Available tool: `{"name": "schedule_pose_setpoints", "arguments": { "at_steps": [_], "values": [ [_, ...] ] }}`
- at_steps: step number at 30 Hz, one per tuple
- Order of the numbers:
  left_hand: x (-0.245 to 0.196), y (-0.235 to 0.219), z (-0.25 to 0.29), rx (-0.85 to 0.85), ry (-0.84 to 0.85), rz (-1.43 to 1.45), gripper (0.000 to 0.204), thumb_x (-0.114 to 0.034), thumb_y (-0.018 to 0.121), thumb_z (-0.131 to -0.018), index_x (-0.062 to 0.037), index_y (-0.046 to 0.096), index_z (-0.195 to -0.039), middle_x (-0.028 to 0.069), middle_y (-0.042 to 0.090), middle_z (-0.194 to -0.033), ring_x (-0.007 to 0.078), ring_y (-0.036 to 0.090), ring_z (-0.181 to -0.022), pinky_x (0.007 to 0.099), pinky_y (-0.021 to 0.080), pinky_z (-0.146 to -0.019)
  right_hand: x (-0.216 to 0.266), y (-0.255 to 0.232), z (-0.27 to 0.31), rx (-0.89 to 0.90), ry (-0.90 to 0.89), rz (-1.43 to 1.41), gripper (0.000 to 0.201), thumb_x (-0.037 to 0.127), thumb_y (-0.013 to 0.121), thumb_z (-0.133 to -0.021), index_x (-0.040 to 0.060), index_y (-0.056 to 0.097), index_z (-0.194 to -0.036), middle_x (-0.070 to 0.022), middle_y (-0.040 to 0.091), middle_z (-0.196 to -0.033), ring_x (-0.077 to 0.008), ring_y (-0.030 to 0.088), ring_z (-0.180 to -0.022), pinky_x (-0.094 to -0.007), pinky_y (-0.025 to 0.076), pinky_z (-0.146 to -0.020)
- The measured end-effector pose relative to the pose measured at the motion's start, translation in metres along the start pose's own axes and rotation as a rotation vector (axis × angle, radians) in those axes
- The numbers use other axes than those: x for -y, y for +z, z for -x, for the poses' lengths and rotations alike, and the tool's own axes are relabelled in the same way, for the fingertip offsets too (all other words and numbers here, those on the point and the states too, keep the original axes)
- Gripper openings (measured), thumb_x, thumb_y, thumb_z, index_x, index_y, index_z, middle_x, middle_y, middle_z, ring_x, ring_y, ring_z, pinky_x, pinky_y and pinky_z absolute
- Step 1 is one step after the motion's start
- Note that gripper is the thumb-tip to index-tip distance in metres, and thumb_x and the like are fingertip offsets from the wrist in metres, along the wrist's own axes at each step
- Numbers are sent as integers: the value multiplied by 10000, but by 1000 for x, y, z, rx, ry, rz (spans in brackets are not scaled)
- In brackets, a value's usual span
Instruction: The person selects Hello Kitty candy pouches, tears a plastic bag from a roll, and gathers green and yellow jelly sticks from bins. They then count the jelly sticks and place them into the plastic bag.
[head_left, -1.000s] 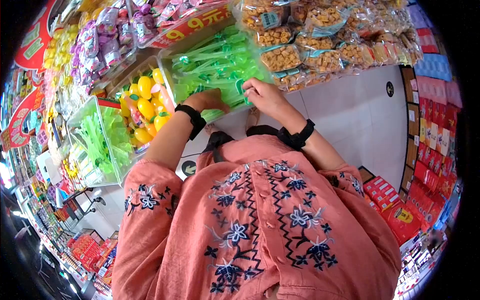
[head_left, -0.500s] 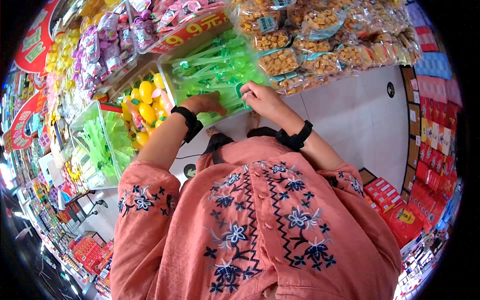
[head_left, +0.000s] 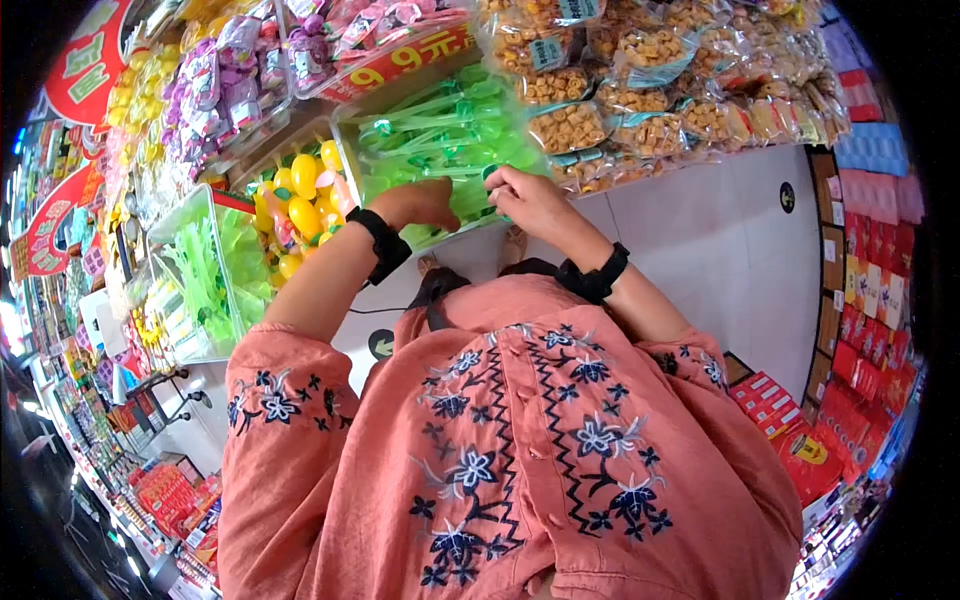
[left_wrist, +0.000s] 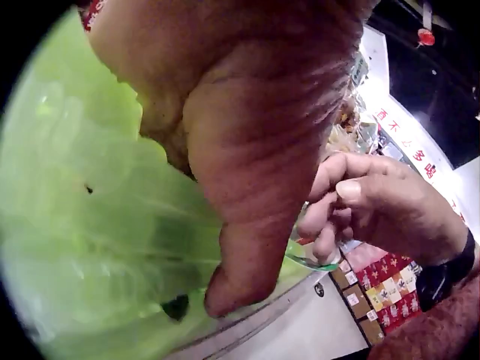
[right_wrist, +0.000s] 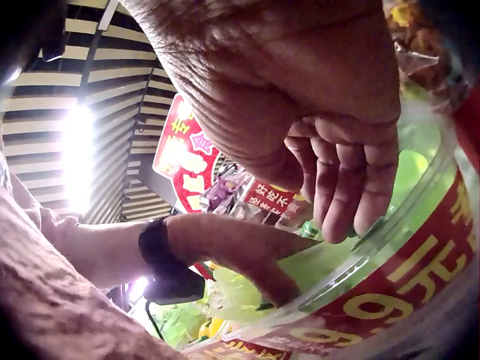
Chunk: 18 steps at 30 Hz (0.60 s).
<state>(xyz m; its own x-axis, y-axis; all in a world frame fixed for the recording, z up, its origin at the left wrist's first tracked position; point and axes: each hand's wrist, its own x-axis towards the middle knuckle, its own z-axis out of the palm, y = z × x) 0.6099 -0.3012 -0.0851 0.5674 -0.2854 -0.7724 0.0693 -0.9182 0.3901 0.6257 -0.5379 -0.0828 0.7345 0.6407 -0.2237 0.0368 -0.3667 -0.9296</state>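
Long green plastic packages lie in a clear bin. Over its near part is my left hand, thumb pointing down among them in the left wrist view, where the same hand hides its other fingers. My right hand is at the bin's near right corner, with fingers curled round a green piece that shows in part. From the right wrist view, those curled fingers lie at the clear rim, above a red price strip.
Left of the green bin is one of yellow fruit-shaped packs, then another green-filled bin. Bagged brown snacks lie at the right, purple packs at the back left. Red boxes stand low on the right.
The head view has shifted slightly, so the bins appear a little farther right. The green piece at my right fingers shows less than before. Both hands stay over the same bin.
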Motion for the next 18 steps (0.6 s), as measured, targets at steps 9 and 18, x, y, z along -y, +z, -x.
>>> {"name": "schedule_pose_setpoints", "arguments": {
  "at_steps": [9,18],
  "values": [
    [2,-7,-3,177,-47,-43,970,-492,764,-745,100,369,-1404,312,572,-1313,394,572,-1217,436,466,-991,-4,-1,3,35,26,-31,202,88,515,-972,-16,598,-1123,-74,681,-913,-127,643,-774,-281,520,-699],
    [-7,-5,3,67,-28,-94,863,-363,764,-745,125,389,-1350,289,672,-1068,398,664,-1001,456,535,-844,-7,-5,8,4,23,-34,214,93,506,-972,-13,602,-1132,-82,690,-920,-138,651,-793,-288,525,-719]
  ]
}}
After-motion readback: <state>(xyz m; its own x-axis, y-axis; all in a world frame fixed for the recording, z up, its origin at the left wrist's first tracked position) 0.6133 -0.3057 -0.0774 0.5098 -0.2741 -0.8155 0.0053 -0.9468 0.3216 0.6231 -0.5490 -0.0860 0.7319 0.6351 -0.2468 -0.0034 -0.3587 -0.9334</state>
